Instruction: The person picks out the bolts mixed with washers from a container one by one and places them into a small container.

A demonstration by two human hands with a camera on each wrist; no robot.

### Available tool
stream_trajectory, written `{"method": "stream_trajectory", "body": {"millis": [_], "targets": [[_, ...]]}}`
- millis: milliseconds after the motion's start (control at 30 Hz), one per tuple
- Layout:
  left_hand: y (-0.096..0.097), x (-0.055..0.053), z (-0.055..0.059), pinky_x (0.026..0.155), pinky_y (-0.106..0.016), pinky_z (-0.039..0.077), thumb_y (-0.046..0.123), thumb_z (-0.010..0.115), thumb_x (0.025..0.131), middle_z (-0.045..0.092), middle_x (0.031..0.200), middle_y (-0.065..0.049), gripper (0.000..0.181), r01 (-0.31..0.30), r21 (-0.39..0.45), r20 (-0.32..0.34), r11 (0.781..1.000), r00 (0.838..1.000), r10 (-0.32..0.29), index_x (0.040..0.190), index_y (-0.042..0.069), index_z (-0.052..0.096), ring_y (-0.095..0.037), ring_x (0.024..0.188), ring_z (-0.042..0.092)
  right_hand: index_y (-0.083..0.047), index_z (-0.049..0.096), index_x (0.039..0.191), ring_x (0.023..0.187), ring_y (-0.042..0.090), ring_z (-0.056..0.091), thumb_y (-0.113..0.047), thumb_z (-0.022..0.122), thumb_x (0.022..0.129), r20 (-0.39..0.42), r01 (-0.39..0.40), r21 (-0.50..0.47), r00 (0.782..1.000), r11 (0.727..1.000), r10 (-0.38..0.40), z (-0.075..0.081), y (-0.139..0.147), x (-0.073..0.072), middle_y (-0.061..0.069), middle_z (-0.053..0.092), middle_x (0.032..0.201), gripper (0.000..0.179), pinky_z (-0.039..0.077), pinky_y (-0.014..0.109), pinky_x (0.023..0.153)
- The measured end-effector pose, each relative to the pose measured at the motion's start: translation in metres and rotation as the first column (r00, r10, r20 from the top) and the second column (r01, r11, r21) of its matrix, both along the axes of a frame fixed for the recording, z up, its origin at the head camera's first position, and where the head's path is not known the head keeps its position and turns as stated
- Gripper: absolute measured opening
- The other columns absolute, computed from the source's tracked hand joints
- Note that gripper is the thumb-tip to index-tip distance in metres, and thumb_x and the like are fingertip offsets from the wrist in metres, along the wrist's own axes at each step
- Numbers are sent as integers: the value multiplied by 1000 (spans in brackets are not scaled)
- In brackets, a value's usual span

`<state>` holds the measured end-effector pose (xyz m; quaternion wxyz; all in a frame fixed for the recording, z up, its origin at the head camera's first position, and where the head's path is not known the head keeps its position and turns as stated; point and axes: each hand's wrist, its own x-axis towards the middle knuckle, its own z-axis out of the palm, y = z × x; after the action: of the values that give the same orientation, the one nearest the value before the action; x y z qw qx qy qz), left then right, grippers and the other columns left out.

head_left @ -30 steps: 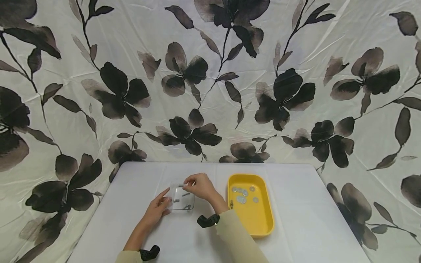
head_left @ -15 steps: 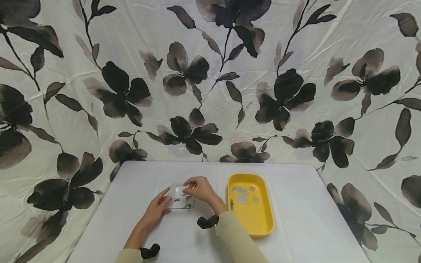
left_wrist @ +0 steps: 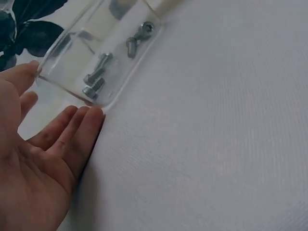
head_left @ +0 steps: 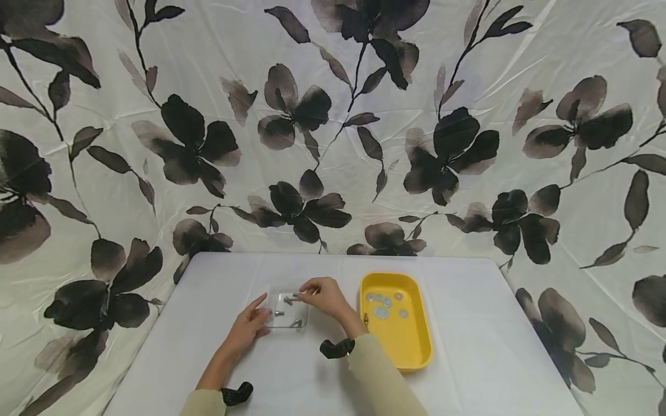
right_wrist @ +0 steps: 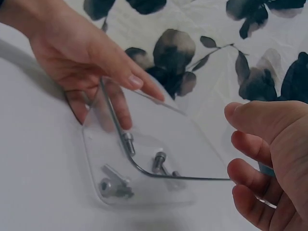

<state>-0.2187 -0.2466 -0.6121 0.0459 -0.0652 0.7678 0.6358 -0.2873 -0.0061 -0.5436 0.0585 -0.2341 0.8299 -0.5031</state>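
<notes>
A clear plastic box (head_left: 288, 327) stands on the white table with several metal socket-head bolts (right_wrist: 159, 161) lying on its floor. My left hand (head_left: 248, 323) rests against the box's left side, its index fingertip near the far corner and the other fingers lower along the wall. In the left wrist view the lower fingertips (left_wrist: 94, 115) meet the box's bottom edge. Over the right edge of the box is my right hand (head_left: 325, 297), its thumb and index tips apart in the right wrist view (right_wrist: 262, 149), with no bolt showing between them.
To the right of the box, a yellow tray (head_left: 398, 349) holds several flat washers (head_left: 381, 312) and a dark metal bolt-like piece (head_left: 366, 319) by its left wall. A floral cloth (head_left: 333, 144) hangs behind the table's far edge.
My right hand held a bolt over the back of the box; it dipped inward and has since drawn back to the right, fingers parted. Bolts inside lie differently. The left hand stays put.
</notes>
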Motion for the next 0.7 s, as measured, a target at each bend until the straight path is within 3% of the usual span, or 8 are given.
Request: {"method": "stream_trajectory", "body": {"millis": [233, 367, 533, 700], "targets": [[-5, -1, -2, 82, -31, 56, 22, 62, 97, 53, 130, -20, 55, -51, 58, 50, 997, 998, 48, 148, 17, 40, -31, 114, 54, -10, 75, 96, 68, 11, 52, -20, 75, 87, -16, 22, 19, 1000, 1000, -22, 8, 19, -6, -6, 63, 76, 14, 45, 21, 56], [-6, -1, 4, 84, -32, 55, 22, 61, 98, 53, 131, -21, 53, -61, 37, 32, 997, 998, 60, 147, 13, 42, -33, 116, 54, -8, 75, 99, 68, 12, 53, -20, 75, 87, -24, 51, 23, 998, 998, -51, 14, 33, -11, -6, 64, 77, 17, 46, 21, 57], [-7, -2, 13, 81, -28, 55, 18, 63, 96, 58, 125, -18, 47, -111, -32, -66, 993, 992, 109, 141, 10, 49, -27, 106, 61, -6, 75, 101, 70, 15, 54, -20, 74, 88, -14, 70, 17, 997, 997, -70, 18, 53, -16, -4, 65, 80, 18, 48, 22, 60], [2, -4, 35, 79, -22, 54, 17, 64, 96, 61, 120, -16, 41, -149, -64, -212, 987, 968, 132, 135, 7, 56, -21, 104, 62, -7, 75, 100, 70, 16, 54, -18, 72, 89, -15, 103, 22, 995, 994, -103, 22, 73, -19, -3, 65, 80, 16, 48, 23, 60]]}}
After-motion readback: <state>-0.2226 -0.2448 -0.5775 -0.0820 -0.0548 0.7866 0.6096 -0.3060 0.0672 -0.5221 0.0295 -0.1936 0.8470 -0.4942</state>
